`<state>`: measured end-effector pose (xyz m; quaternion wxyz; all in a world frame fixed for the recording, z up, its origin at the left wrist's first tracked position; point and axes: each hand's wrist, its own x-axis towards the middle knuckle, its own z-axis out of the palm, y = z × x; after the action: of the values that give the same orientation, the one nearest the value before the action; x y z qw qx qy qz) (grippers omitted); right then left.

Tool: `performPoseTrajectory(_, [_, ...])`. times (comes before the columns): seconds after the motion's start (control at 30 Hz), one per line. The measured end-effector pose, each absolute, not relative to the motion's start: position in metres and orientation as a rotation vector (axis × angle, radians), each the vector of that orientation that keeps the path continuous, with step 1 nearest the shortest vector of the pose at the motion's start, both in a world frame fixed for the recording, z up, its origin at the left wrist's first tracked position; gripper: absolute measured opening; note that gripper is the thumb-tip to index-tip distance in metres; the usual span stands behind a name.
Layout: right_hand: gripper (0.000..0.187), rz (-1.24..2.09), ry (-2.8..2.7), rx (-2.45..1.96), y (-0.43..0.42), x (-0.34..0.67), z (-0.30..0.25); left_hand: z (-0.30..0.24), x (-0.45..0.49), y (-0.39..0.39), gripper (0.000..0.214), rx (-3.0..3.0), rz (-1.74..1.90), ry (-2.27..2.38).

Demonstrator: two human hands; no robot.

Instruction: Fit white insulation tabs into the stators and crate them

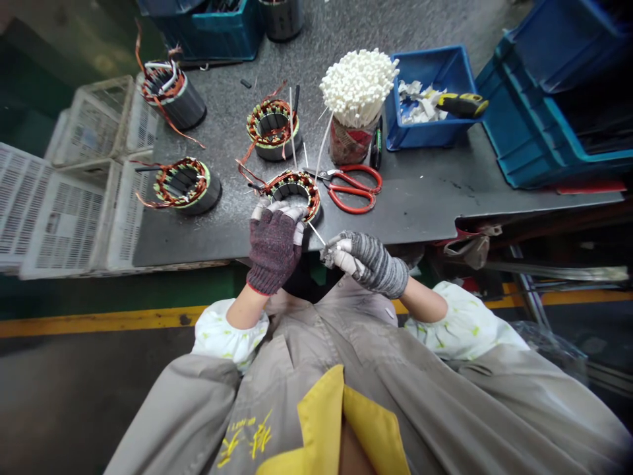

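A motor stator [295, 189] with copper windings sits at the near edge of the grey table [425, 198]. My left hand [273, 244], in a dark knitted glove, rests its fingers on the stator's near rim and holds it. My right hand [361, 259], in a grey striped glove, is closed in a pinch on the end of a thin white cable tie [316, 233] that runs up to the stator. Red-handled scissors [352, 188] lie just right of the stator.
Three more wound stators [188, 185] [273, 128] [171, 92] stand further back and left. A cup of white cable ties [356, 99], a blue bin [429, 92] with a yellow-handled tool [462, 103], larger blue crates [558, 99] at right, white crates [64, 198] at left.
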<state>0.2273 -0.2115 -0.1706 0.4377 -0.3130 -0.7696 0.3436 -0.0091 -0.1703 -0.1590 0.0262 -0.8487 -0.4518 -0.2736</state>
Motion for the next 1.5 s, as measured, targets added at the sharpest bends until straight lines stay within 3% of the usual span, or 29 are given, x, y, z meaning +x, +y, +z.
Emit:
performPoseTrajectory(0.17, [0.045,0.848,-1.819,-0.735,-0.2,0.217,-0.172,-0.161,-0.007,-0.17,0.028,-2.565,-0.881,-1.36])
performPoseTrajectory(0.43, [0.047,0.868,-1.691,-0.813,-0.174,0.2,-0.198,-0.163,-0.002,-0.173,0.051,-2.512,-1.135,-1.578])
performPoseTrajectory(0.57, [0.044,0.96,-1.457,-0.92,-0.183,0.2,-0.199,-0.159,0.006,-0.172,0.037,-2.487,-1.23,-1.703])
performPoseTrajectory(0.67, [0.051,1.204,-1.194,-0.936,-0.18,0.193,-0.192,-0.159,0.011,-0.17,0.022,-2.465,-1.262,-1.683])
performPoseTrajectory(0.83, [0.058,1.435,-1.019,-0.919,-0.172,0.185,-0.179,-0.17,0.011,-0.168,0.019,-2.381,-1.37,-1.535])
performPoseTrajectory(1.03, [0.05,1.282,-1.179,-1.037,-0.174,0.188,-0.18,-0.172,0.009,-0.17,0.025,-2.397,-1.199,-1.557])
performPoseTrajectory(1.5, [0.051,0.961,-1.456,-1.032,-0.157,0.198,-0.19,-0.161,0.003,-0.175,0.025,-2.526,-1.066,-1.513])
